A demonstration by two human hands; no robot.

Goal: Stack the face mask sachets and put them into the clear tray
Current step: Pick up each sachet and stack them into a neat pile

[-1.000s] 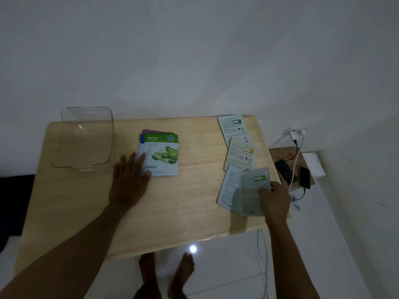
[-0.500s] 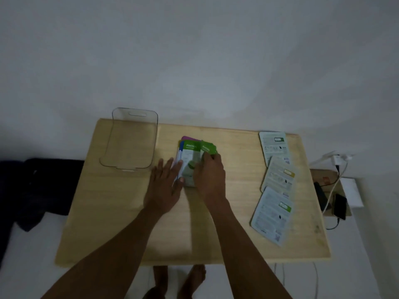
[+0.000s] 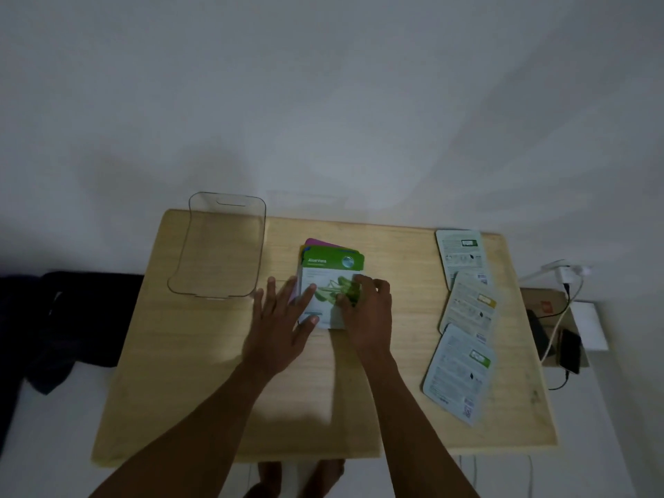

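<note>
A stack of face mask sachets lies mid-table; its top one is a green aloe sachet (image 3: 328,269), with a purple one peeking out behind. My left hand (image 3: 282,327) rests flat against the stack's left edge, fingers spread. My right hand (image 3: 366,312) has its fingers curled on the lower right part of the green aloe sachet. Three more sachets lie face down in a row at the right: far (image 3: 461,257), middle (image 3: 470,309), near (image 3: 458,373). The clear tray (image 3: 222,253) stands at the back left with nothing in it.
The wooden table (image 3: 201,372) stands against a white wall. A phone (image 3: 569,348) with charger cables sits on a low box beyond the table's right edge. Dark cloth (image 3: 72,318) lies on the floor at the left. Bare feet show below the front edge.
My right hand lifted a sachet from the right side of the table, carried it left and laid it face up on the stack. My left hand stayed by the stack.
</note>
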